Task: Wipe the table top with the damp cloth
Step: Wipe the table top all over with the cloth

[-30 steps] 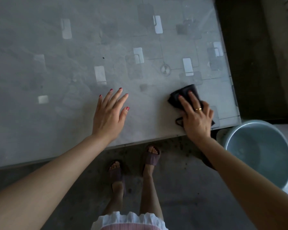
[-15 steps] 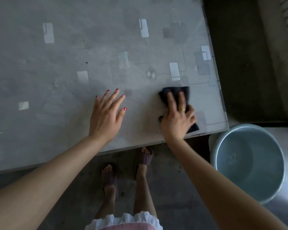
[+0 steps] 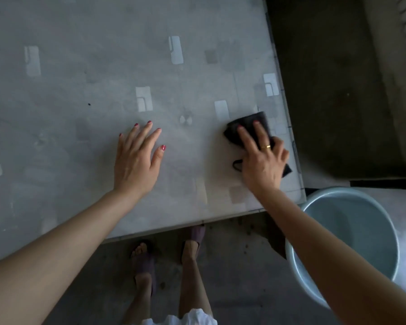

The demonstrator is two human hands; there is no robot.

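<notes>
Head view looks down on a grey bench with a glossy top that shows pale rectangular patches and a faint line pattern. Beyond the right hand's outer side, off the bench corner and lower down, stands a pale blue basin on the floor; whether it holds water is hard to tell in this light.

At the near right corner of the bench lies the cloth, dark, nearly black, bunched into a loose wad. Its upper part spreads out ahead of the fingertips, a pointed corner sticks out past the little-finger side of the hand, and a thin dark loop curls out on the thumb side. It looks soft and a little blurred.

The right hand is pressed flat on top of the cloth, fingers extended and slightly spread over it, with a gold ring on one finger. The left hand rests palm down on the bare bench well to the left of the cloth, fingers splayed and holding nothing, nails painted red.
</notes>
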